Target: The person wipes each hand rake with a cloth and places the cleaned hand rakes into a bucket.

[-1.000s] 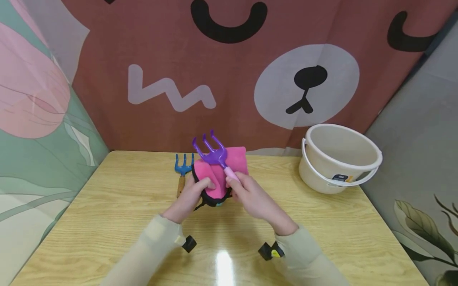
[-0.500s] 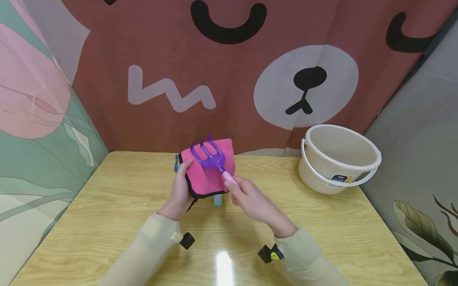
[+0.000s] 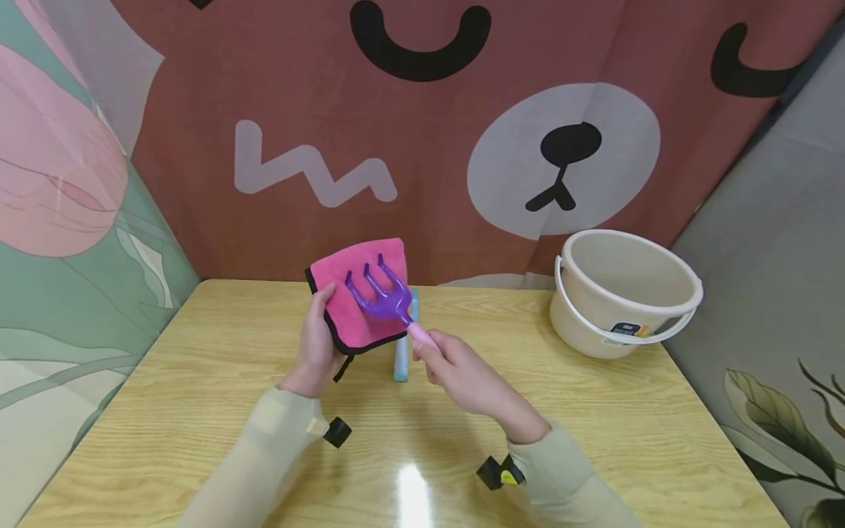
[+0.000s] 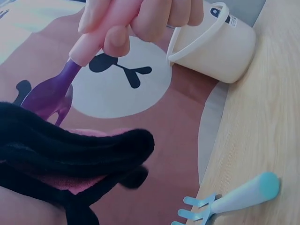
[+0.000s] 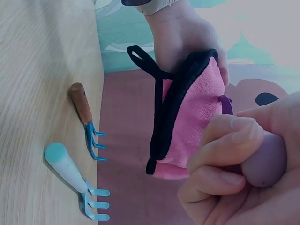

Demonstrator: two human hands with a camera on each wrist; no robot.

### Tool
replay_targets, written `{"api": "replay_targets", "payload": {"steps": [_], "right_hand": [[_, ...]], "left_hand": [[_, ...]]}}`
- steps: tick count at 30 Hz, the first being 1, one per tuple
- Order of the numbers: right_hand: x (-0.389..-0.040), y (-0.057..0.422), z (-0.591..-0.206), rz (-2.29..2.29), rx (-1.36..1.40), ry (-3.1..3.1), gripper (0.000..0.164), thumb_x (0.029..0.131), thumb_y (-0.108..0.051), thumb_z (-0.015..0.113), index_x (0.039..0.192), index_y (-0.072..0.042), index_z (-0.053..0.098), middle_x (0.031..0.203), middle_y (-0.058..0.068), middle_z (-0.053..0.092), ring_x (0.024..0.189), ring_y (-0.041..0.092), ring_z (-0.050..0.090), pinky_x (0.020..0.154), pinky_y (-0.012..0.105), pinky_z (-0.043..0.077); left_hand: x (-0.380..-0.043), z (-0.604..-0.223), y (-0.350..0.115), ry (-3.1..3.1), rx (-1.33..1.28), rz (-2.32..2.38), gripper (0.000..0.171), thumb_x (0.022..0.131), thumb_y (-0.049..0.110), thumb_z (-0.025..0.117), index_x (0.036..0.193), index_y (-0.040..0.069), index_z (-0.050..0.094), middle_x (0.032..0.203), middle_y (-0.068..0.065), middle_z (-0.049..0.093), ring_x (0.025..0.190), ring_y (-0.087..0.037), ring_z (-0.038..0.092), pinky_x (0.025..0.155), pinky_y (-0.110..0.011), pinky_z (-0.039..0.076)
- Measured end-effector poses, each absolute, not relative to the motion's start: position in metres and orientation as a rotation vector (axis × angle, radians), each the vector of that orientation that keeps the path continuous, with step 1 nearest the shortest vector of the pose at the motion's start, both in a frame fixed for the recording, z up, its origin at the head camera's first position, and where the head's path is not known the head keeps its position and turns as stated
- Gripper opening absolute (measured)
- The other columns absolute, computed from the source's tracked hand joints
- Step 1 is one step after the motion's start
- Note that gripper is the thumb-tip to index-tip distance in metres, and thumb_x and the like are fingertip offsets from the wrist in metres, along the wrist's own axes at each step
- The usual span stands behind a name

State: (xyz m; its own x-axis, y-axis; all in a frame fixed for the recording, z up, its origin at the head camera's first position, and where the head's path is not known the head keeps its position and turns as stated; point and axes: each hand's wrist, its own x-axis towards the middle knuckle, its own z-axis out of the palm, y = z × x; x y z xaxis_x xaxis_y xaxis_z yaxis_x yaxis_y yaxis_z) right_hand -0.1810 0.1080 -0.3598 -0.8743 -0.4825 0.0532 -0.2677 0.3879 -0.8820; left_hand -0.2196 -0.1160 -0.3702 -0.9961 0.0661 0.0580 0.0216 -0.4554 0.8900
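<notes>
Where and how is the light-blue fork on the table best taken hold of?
I'd take the light-blue fork by its handle, from the near side and above. The handle is long and straight, its turquoise end toward the person, while the tines point away. In the head view, the pink cloth hides part of it.

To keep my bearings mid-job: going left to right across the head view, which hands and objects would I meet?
Left hand, purple hand fork, right hand, off-white bucket. The pink cloth and pale blue fork overlap others, so I leave them out.
</notes>
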Motion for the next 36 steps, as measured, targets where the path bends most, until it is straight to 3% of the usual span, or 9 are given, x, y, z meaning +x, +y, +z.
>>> {"api": "replay_targets", "payload": {"steps": [12,21,32,36], "right_hand": [[-0.180,0.112,-0.362,-1.386,-0.706,2.383,0.033,0.112,-0.029,0.041,0.100,-0.006,0.060,0.061,-0.003,0.039,0.049,0.011,0.029,0.044,0.025,0.024],[-0.181,0.112,-0.362,-1.378,-0.737,2.368,0.034,0.111,-0.030,0.040,0.100,-0.007,0.063,0.059,-0.005,0.037,0.047,0.009,0.028,0.042,0.024,0.022],[-0.181,0.104,-0.358,-1.435,-0.702,2.395,0.044,0.111,-0.042,0.035,0.101,-0.008,0.062,0.058,-0.003,0.034,0.048,0.012,0.026,0.044,0.026,0.023],[-0.181,0.102,-0.358,-1.467,-0.704,2.403,0.040,0.112,-0.037,0.037,0.103,-0.005,0.061,0.059,-0.003,0.035,0.048,0.012,0.026,0.044,0.026,0.022]], "left_hand": [[-0.226,-0.358,-0.133,1.579,0.182,2.748,0.036,0.106,0.041,0.031,0.125,0.016,0.050,0.118,0.000,0.062,0.105,-0.015,0.060,0.088,-0.030,0.050],[-0.226,-0.357,-0.128,1.694,0.250,2.704,0.016,0.096,0.014,0.043,0.110,0.010,0.050,0.100,-0.006,0.059,0.083,-0.015,0.059,0.069,-0.027,0.051],[-0.226,-0.360,-0.116,1.619,0.246,2.808,0.015,0.089,0.002,0.045,0.103,0.004,0.049,0.093,-0.005,0.052,0.079,-0.015,0.053,0.070,-0.027,0.048],[-0.223,-0.362,-0.110,1.614,0.209,2.819,0.018,0.087,0.000,0.044,0.103,0.006,0.049,0.092,-0.004,0.054,0.077,-0.014,0.055,0.067,-0.026,0.048]]}}
